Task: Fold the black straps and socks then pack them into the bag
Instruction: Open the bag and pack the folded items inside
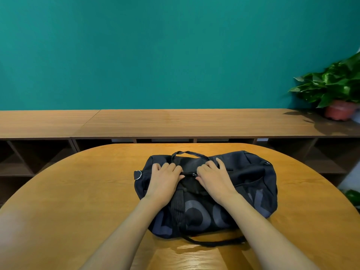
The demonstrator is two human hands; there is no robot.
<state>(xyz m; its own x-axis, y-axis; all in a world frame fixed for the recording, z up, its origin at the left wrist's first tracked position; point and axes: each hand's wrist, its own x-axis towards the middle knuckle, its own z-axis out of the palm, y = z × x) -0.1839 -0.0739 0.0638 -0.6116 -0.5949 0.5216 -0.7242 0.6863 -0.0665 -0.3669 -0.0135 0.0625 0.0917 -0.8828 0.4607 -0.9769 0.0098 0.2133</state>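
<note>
A dark navy duffel bag (pixel 253 184) with large grey letters lies on the round wooden table (pixel 78 191). My left hand (pixel 165 180) rests on the bag's top left of the zipper, fingers spread and lightly bent. My right hand (pixel 214 178) lies on the top just right of it. Its thumb and forefinger sit at the small metal zipper pull (pixel 194 174), and whether they pinch it is unclear. A ribbed black strap (pixel 178 209) runs down the bag's front. Another thin black strap (pixel 214 243) trails on the table before the bag. No socks show.
A low wooden shelf unit (pixel 175 123) runs along the teal wall behind the table. A potted green plant (pixel 337 90) stands on its right end. A metal ring (pixel 138 174) hangs at the bag's left end.
</note>
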